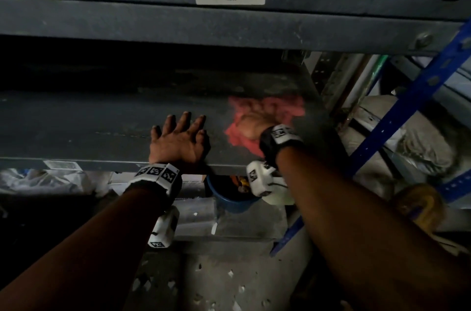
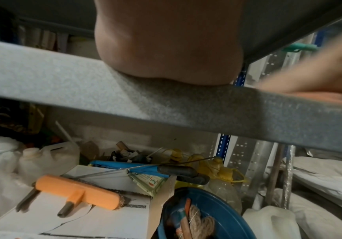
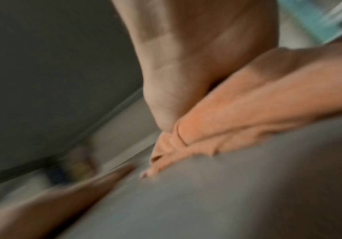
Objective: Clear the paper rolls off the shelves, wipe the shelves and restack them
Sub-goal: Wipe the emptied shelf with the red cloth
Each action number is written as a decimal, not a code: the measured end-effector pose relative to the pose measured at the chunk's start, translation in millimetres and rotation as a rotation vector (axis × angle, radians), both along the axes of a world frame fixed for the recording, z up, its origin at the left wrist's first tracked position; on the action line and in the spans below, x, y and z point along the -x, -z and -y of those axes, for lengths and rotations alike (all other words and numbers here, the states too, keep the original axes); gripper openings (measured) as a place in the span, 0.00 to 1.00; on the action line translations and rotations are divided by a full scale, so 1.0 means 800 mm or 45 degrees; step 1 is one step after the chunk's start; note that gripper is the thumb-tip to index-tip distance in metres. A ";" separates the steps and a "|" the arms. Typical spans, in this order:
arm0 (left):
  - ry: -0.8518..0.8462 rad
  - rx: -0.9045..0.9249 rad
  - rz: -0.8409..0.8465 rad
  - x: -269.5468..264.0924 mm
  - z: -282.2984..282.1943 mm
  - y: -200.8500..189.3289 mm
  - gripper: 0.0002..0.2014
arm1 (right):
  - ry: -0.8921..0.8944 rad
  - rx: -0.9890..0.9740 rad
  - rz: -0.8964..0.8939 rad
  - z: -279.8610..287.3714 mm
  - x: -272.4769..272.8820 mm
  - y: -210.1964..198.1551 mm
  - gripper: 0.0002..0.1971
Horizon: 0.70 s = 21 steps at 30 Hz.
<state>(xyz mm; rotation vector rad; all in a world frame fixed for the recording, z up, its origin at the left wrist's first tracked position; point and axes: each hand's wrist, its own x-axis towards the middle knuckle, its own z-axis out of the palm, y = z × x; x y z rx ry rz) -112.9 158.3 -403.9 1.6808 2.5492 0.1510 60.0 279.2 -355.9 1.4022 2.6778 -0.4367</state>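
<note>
I am resting my left hand (image 1: pixel 178 137) flat on the grey shelf (image 1: pixel 89 119) while my right hand (image 1: pixel 254 124) is pressing the pink cloth (image 1: pixel 267 112) beside it.

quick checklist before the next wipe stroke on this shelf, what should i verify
1. Cloth under control: ok. The right hand presses the pink cloth onto the shelf; whether the fingers grip it cannot be told.
2. Body braced: ok. The left hand lies flat, fingers spread, at the front edge.
3. Path to the left free of rolls: ok, none on the visible surface.
4. Back of the shelf: cannot tell, too dark.
5. Left hand out of the cloth's way: not ok, it sits just left of the cloth.
6. Blue bucket below stays clear of the arms: ok.
</note>
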 end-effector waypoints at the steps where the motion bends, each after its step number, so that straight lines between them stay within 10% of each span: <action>1: 0.000 0.007 -0.008 -0.001 0.001 -0.001 0.30 | -0.061 -0.023 -0.028 0.005 0.032 0.003 0.39; 6: 0.007 0.060 -0.010 0.000 0.002 -0.006 0.32 | -0.294 0.022 -0.008 -0.011 0.104 0.033 0.43; 10: -0.002 -0.010 0.006 0.002 0.002 -0.001 0.31 | -0.380 -0.242 -0.103 -0.031 0.014 0.029 0.40; 15: -0.001 -0.019 0.019 0.002 0.001 0.000 0.31 | 0.138 -0.457 -0.181 -0.109 -0.142 0.055 0.39; 21: -0.009 -0.001 0.037 0.001 -0.001 0.000 0.31 | -0.099 -0.348 0.127 -0.054 -0.111 0.012 0.40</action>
